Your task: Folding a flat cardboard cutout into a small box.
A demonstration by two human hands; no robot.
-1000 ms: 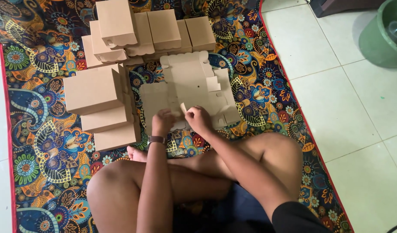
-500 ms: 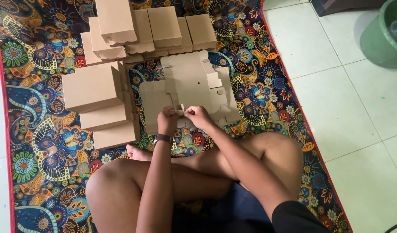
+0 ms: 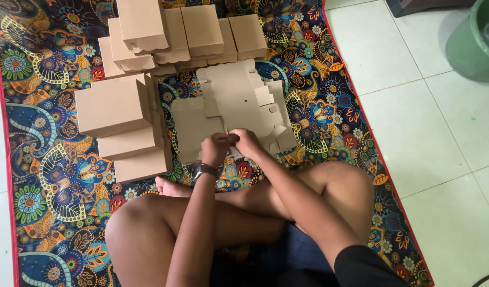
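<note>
On the far left of the patterned mat (image 3: 42, 159): three folded brown boxes (image 3: 122, 127) stacked stepwise, more folded boxes (image 3: 175, 32) piled beyond. Centre: flat die-cut cardboard blanks (image 3: 234, 103) lying overlapped on mat. Left hand (image 3: 217, 149), watch on wrist, fingers curled together at near edge of the blanks, pinching it seems; exact grip can't tell. Right hand (image 3: 248, 142) touching left hand, fingers bent onto same edge. Right: tiled floor (image 3: 425, 133), green bucket (image 3: 475, 42) top corner.

I see a bright patterned mat (image 3: 48, 175) spread over the pale tiled floor (image 3: 430, 138), carrying folded cardboard boxes (image 3: 117, 106), flat cardboard blanks (image 3: 234, 103), with a green bucket (image 3: 475, 42) on the tiles.
</note>
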